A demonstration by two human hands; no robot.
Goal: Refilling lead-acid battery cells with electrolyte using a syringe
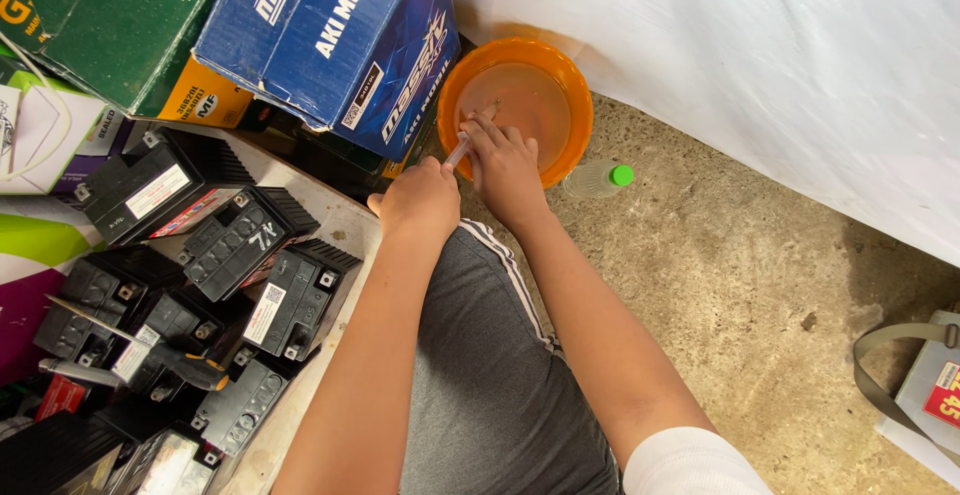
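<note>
A white sheet [760,65] fills the upper right, its lower edge slanting down to the right and closing off the bare concrete floor [740,295], which is the widest open ground here and lies on the person's right side. On the left a low board [345,225] carries a crowd of black motorcycle batteries [240,240], packed close together up to its near edge, with a screwdriver [150,350] lying across them; that edge runs just beside the person's grey-clad leg [480,355], leaving almost no gap on that side. Above the batteries a blue carton [330,35] and a green carton [110,25] are stacked tilted, the blue one's corner overhanging and touching the rim of the orange plastic basin [545,75]. The basin sits on the floor hemmed between the cartons and the sheet's edge, and holds clear liquid. A small clear bottle with a green cap [600,179] lies on its side just beside the basin's right rim. At the far right edge a grey strap [890,340] and a light box [935,385] lie well apart from the hands. The right hand [508,167] is over the basin's near rim, fingers clamped on a thin clear syringe [462,145] whose tip points into the liquid. The left hand [420,200] is closed in a fist right behind the syringe's rear end, touching the right hand; what it grips is hidden.
</note>
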